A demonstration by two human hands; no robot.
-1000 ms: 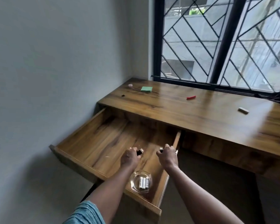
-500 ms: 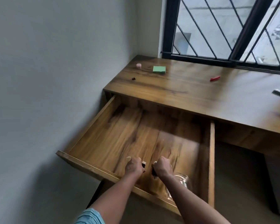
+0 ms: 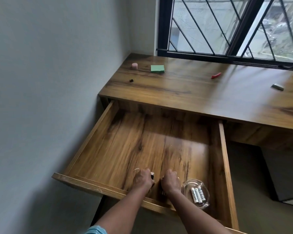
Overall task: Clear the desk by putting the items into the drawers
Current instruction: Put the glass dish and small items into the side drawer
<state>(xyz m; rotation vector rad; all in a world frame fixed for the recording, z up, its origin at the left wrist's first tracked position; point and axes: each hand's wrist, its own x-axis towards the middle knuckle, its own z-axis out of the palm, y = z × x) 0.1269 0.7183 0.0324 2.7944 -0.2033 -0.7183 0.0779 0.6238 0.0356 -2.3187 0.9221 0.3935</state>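
Open wooden drawer: glass dish of three white batteries front right. On the bench: green sticky pad, pink pot, black clip, red piece, grey block.

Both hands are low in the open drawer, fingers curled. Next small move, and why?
Likely open the fingers and drop both items. The left hand grips a small black-and-white item, the right hand a mostly hidden dark thing, both low over the drawer floor beside the glass dish. The green pad and more wait on the desk.

The open drawer has bare floor across its left and back. A glass ashtray with apparently 3 batteries blocks its front right corner.
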